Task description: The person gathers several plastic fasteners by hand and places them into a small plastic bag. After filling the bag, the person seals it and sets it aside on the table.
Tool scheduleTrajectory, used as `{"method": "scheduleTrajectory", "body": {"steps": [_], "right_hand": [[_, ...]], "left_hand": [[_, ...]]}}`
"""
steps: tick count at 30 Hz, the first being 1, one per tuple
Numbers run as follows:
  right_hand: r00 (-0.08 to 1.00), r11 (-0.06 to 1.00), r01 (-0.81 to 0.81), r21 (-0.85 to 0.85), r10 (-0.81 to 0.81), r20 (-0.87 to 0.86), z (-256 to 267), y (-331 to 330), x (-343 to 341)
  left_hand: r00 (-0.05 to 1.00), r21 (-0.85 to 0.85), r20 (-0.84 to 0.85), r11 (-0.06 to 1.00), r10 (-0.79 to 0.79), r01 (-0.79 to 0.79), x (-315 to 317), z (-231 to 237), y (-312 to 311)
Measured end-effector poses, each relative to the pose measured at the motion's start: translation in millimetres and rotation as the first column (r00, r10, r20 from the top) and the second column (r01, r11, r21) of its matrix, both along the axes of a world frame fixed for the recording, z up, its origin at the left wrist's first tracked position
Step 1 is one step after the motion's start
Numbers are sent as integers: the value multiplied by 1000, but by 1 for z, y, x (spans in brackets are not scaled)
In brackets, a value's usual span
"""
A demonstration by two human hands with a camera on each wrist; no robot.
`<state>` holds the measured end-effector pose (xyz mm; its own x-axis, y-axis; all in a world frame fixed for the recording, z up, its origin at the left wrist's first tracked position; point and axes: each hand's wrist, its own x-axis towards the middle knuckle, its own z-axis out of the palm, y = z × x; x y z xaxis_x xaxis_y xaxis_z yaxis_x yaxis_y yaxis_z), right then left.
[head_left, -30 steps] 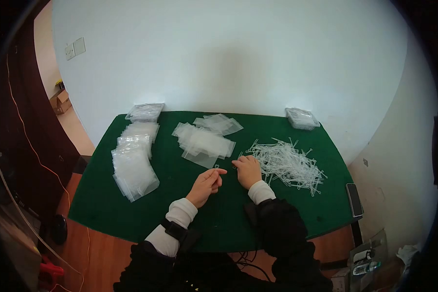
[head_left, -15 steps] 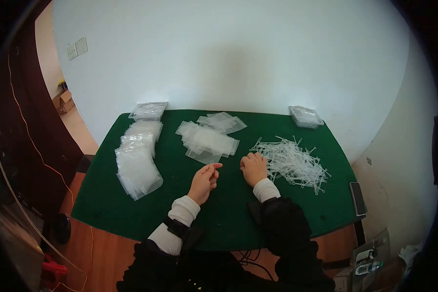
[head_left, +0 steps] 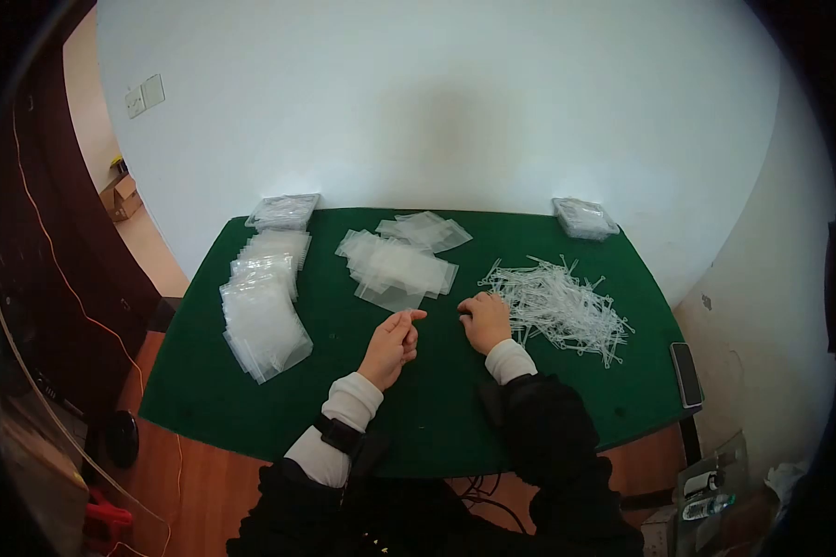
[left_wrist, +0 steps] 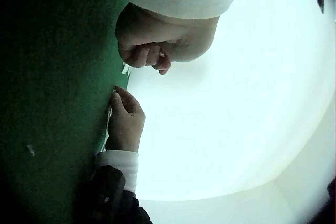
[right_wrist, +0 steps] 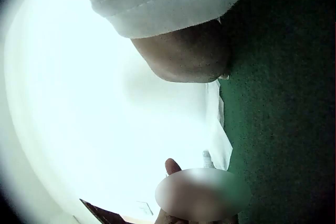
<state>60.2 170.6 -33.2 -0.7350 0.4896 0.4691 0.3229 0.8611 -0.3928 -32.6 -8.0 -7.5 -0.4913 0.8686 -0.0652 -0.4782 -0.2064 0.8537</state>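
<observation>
My left hand (head_left: 390, 348) is over the middle of the table, fingers curled, index finger pointing right. It pinches a small clear plastic stick, mostly hidden; a pale ribbed piece (right_wrist: 206, 158) stands up beside it in the right wrist view. My right hand (head_left: 486, 322) is low over the cloth, fingers bent downward, at the left edge of a heap of clear plastic sticks with looped ends (head_left: 567, 306). In the left wrist view its thumb and fingertips meet close to the cloth; I cannot tell whether a stick is between them.
Flat clear plastic bags (head_left: 399, 269) lie loosely behind my hands. A fanned row of bags (head_left: 265, 325) is on the left. Filled clear packs stand at the back left (head_left: 285, 212) and back right (head_left: 585, 219). A phone (head_left: 686, 375) lies at the right edge of the green table (head_left: 418, 436).
My right hand has drawn slightly right, toward the heap, and its fingers bend lower. My left hand has moved slightly left and keeps its pinch. The head view has shifted a little.
</observation>
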Motion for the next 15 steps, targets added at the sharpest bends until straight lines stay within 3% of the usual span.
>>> {"method": "scheduleTrajectory", "body": {"steps": [5, 9, 15], "right_hand": [[979, 986, 89, 142, -113, 172, 4, -2, 2], [972, 978, 107, 181, -141, 187, 4, -2, 2], [997, 988, 79, 135, -82, 15, 8, -2, 0]], "left_hand": [[999, 46, 30, 998, 29, -30, 0, -5, 3], [999, 66, 45, 998, 20, -23, -3, -10, 5], [999, 57, 37, 998, 31, -33, -4, -9, 3]]}}
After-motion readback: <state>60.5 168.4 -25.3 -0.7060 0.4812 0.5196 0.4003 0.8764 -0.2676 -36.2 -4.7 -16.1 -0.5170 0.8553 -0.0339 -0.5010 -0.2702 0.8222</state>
